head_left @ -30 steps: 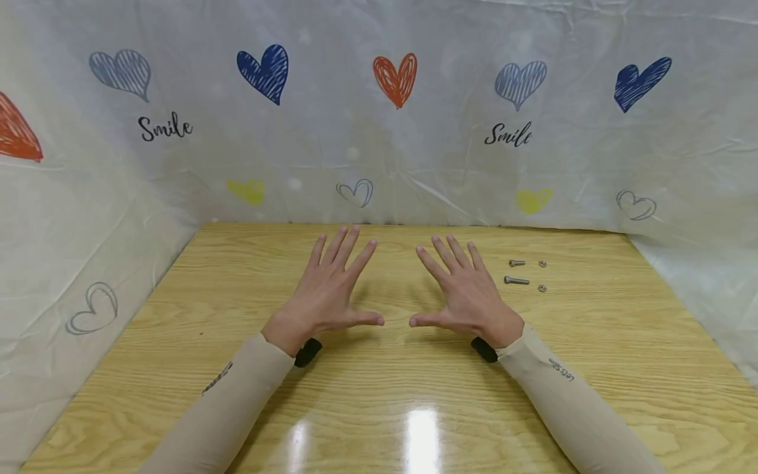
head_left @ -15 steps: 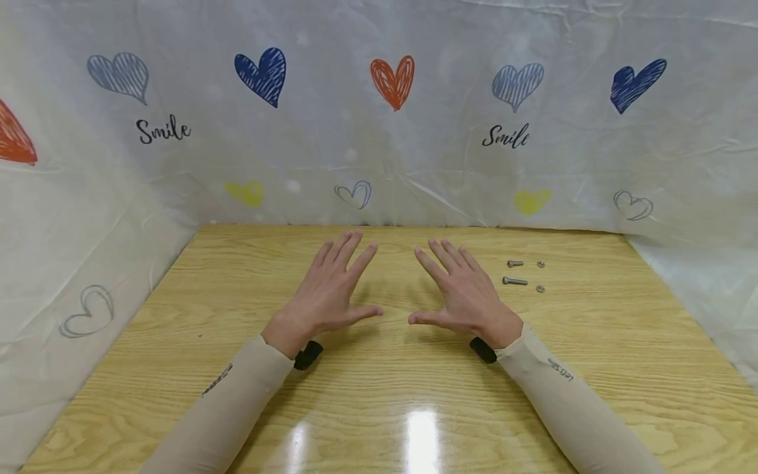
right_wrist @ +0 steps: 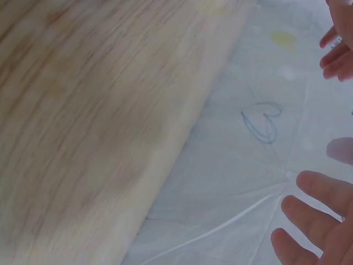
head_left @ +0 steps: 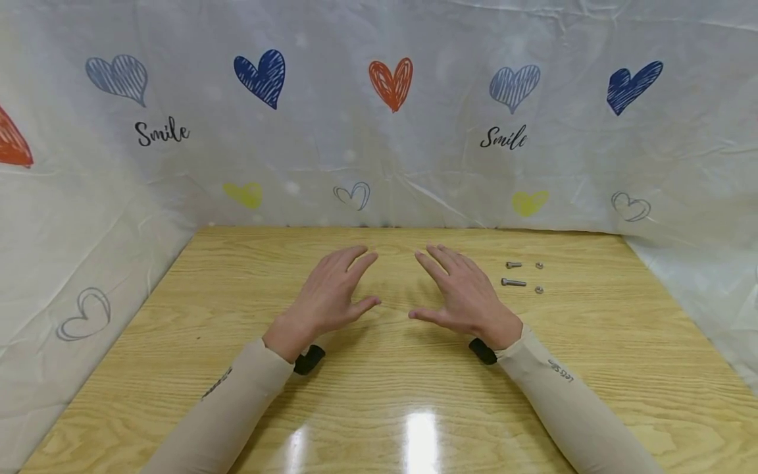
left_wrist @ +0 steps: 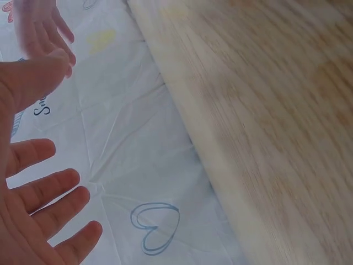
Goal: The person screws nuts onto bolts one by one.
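Observation:
In the head view the left hand (head_left: pixel 328 293) is over the middle of the wooden table, palm down, with thumb apart and fingers slightly bent; it holds nothing. Facing it across a gap, the right hand (head_left: pixel 468 296) has its thumb toward the left one and is likewise bare of any object. To the right of the right hand lie a shorter bolt (head_left: pixel 514 264) and a longer bolt (head_left: pixel 513 282), each with a nut, the upper nut (head_left: pixel 539 265) and the lower nut (head_left: pixel 539 289), beside it. Both wrist views show relaxed fingers, the left hand (left_wrist: pixel 38 204) and the right hand (right_wrist: pixel 320 221).
The wooden table (head_left: pixel 379 408) reaches back to a white cloth (head_left: pixel 438 151) printed with hearts and "Smile". More cloth hangs along the left and right sides. Black bands are at both wrists, partly hidden under the hands.
The spread fingers of both hands have come closer together and bent downward a little. The left thumb has risen slightly in the head view. The bolts and nuts lie as before.

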Action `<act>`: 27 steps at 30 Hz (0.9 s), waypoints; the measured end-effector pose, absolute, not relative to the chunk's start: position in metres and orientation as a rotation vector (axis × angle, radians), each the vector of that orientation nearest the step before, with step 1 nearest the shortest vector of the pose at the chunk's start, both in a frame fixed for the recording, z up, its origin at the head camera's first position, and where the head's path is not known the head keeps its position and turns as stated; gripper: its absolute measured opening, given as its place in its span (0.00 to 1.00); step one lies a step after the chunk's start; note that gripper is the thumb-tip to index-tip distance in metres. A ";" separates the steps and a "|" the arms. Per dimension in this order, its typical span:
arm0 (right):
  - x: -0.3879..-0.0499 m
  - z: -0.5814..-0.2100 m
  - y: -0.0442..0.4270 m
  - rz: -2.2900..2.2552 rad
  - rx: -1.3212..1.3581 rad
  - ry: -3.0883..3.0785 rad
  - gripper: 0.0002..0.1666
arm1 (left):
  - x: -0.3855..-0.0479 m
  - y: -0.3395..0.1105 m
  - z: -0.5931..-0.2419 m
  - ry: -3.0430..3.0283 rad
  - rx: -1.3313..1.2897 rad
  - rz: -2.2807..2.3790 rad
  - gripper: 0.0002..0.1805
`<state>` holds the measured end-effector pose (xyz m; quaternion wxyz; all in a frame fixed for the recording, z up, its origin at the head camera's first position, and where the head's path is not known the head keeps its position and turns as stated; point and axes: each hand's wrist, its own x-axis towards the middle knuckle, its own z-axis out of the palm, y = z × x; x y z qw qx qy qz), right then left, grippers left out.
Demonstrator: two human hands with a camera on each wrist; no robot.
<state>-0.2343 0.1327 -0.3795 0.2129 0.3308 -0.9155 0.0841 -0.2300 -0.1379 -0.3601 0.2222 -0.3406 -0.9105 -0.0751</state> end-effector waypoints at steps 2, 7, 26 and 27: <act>-0.235 -0.380 0.133 0.239 0.920 -2.528 0.56 | -0.230 -0.137 -0.360 -2.513 -0.947 -0.224 0.39; -0.234 -0.379 0.134 0.249 0.923 -2.516 0.53 | -0.230 -0.134 -0.360 -2.507 -0.952 -0.236 0.35; -0.232 -0.375 0.148 0.259 0.920 -2.531 0.51 | -0.231 -0.120 -0.358 -2.502 -1.003 -0.258 0.33; -0.231 -0.374 0.149 0.261 0.919 -2.534 0.50 | -0.232 -0.119 -0.358 -2.500 -1.007 -0.260 0.33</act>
